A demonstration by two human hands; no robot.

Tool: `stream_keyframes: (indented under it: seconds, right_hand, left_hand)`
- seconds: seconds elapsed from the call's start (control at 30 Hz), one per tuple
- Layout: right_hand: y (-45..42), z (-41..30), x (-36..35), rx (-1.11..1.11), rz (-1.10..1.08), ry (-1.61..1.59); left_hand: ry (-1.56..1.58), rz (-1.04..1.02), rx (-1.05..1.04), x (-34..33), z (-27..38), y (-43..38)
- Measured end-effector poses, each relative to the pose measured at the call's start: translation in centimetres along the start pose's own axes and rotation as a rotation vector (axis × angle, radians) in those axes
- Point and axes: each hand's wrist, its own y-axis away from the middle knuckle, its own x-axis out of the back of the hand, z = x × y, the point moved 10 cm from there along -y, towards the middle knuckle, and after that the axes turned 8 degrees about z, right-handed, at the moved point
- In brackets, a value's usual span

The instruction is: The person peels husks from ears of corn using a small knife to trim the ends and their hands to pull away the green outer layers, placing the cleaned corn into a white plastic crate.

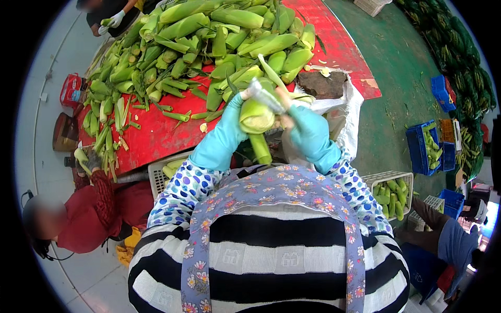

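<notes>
My left hand (233, 119), in a turquoise glove with bare fingertips showing, holds an ear of corn in green husk (251, 113). Its pale cut end faces me. In a matching glove, my right hand (307, 125) grips what looks like a knife, its metal blade (267, 96) blurred and lying across the top of the ear. A loose strip of husk (273, 74) sticks up beside the right fingers. Below the ear hangs a green husk piece (260, 149). Just beyond my hands, a large heap of corn in husks (235, 43) covers much of the red table (156, 144).
To the right of my hands, a white woven sack (352, 113) hangs at the table edge by a dark block (323, 84). Crates of corn stand left (156, 182) and right (409, 187). Co-workers (90, 219) handle corn at the left and far left; another person stands right.
</notes>
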Motion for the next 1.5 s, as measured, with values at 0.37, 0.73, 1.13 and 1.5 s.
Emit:
stream_keyframes:
  seconds: [0.37, 0.73, 1.13, 1.5]
  right_hand:
    - [15.6, 24.3, 1.6, -1.200, -0.021, -0.224]
    - [4.7, 9.2, -12.6, -1.069, -0.188, -1.224]
    - [7.7, 12.4, -10.5, -0.996, -0.294, -0.932]
    - [7.0, 13.1, -5.0, -0.895, -0.301, -0.939]
  left_hand:
    - [0.146, -0.457, 0.350, 2.6, 0.6, 7.5]
    - [-0.742, -0.106, -0.129, 0.0, -0.1, 1.1]
    - [-0.876, 0.123, -0.143, 2.1, -4.4, -0.2]
    - [-0.989, 0.060, -0.178, -1.6, -6.0, -2.6]
